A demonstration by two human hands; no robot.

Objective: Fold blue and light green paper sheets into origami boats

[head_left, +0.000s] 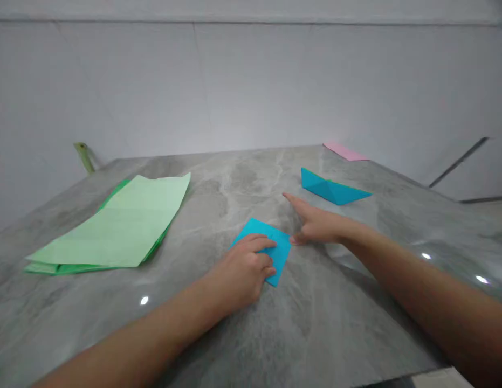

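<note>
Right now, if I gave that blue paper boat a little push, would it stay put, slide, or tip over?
The blue folded paper boat looks light for its size, being only thin folded paper, so it would probably slide easily on the smooth grey veined stone tabletop. Its narrow, creased underside suggests it could tip fairly easily. The thin peaks would probably crumple under a firm grip.

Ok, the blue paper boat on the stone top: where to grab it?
Pinch the blue paper boat at its raised central fold, coming down from above on the right hand side. That fold stands proud and looks the stiffest part, while the pointed ends look thin and easily bent.
</note>
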